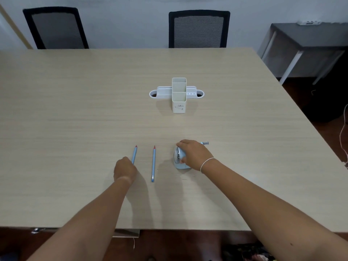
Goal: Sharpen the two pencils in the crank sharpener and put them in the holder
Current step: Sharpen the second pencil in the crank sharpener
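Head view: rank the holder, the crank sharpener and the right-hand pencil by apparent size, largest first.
1. Holder.
2 and 3. Unsure: crank sharpener is bulkier but partly hidden by the right hand; right-hand pencil is longer, far thinner.

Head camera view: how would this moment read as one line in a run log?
left hand: on left pencil | right hand: holding crank sharpener | second pencil: on table | holder: no pencils visible

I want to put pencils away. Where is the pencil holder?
In the head view, the white pencil holder stands mid-table, beyond both pencils and the sharpener, nearer the right-hand chair.
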Available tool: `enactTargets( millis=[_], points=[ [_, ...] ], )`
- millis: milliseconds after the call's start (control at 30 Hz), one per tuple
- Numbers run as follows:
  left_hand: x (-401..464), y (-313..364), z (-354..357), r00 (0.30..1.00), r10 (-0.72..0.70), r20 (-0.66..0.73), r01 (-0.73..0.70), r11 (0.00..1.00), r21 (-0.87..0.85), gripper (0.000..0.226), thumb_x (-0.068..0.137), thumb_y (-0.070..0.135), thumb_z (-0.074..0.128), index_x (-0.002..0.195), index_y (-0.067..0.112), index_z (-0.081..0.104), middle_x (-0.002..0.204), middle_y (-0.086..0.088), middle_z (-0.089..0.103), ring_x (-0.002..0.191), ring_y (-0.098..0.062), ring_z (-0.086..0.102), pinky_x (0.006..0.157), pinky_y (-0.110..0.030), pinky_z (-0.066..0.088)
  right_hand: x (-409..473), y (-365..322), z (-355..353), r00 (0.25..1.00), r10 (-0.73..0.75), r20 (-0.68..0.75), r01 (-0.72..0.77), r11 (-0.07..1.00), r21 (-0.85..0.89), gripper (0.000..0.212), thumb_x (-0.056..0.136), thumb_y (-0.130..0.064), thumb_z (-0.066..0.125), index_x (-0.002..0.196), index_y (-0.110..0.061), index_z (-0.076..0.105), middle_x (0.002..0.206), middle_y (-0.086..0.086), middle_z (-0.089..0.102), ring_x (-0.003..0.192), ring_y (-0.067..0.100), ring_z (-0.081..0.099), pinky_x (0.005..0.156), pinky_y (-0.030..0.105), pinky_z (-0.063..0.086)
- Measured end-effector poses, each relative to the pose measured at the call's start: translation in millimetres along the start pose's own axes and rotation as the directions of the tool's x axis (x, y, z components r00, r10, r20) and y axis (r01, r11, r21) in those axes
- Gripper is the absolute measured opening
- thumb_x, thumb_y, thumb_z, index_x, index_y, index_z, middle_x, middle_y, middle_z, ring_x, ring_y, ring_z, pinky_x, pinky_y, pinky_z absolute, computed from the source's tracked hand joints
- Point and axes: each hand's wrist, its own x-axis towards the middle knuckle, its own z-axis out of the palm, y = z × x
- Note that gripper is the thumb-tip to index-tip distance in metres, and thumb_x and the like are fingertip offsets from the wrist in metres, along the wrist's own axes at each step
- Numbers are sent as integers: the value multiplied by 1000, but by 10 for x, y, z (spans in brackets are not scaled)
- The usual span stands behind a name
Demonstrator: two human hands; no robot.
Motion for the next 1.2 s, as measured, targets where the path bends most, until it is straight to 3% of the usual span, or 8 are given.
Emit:
enactTargets(
  millis=[133,200,333,433,667,900,1200],
  points=[
    [-41,32,-75,998,63,-11,-63,998,-13,20,85,10,58,101,-1,63,106,-20,64,100,-36,60,77,-35,46,-2,1,0,1000,-3,-6,3,1000,7,41,75,-7,64,115,-6,56,122,8,58,115,26,51,91,39,48],
    [-54,71,-148,986,167,-22,-167,986,9,19,83,13,60,98,1,63,103,-18,62,98,-34,59,76,-34,44,-1,1,-2,1000,-2,-3,2,1000,5,41,75,-7,64,115,-6,56,122,8,58,115,26,51,91,40,47],
    [-45,159,-283,889,456,46,-456,890,-9,10,80,9,61,90,7,62,92,-10,58,82,-25,53,71,-29,39,-8,-7,-15,1000,-2,2,2,1000,5,43,75,-7,63,117,-7,55,124,8,57,117,26,50,93,39,47],
    [-61,191,-351,820,561,109,-561,827,-39,12,79,8,59,81,20,55,84,3,53,75,-19,49,62,-25,36,-17,-10,-23,1000,-1,11,1,1000,0,44,75,-8,63,118,-8,54,124,6,57,117,25,50,91,40,47],
    [-96,165,-391,755,622,208,-632,775,-20,15,84,9,57,83,24,56,84,3,50,77,-16,47,73,-25,39,-38,-37,-50,1000,6,11,-6,1000,-12,37,76,-10,60,112,-3,55,121,10,58,113,28,52,89,43,49],
    [-105,245,-321,741,650,168,-656,754,-23,12,86,8,56,92,14,64,83,4,49,80,-17,49,81,-32,45,-58,-52,-73,1000,7,10,-7,1000,-12,34,77,-12,58,110,-3,57,117,10,60,110,29,54,87,43,50],
    [-128,454,-256,693,696,191,-706,708,-22,14,89,10,54,96,14,65,88,2,51,84,-16,50,83,-31,46,-49,-33,-65,1000,3,15,-3,1000,7,37,75,-11,62,111,-5,56,119,8,59,112,27,53,87,43,50]
  ],
)
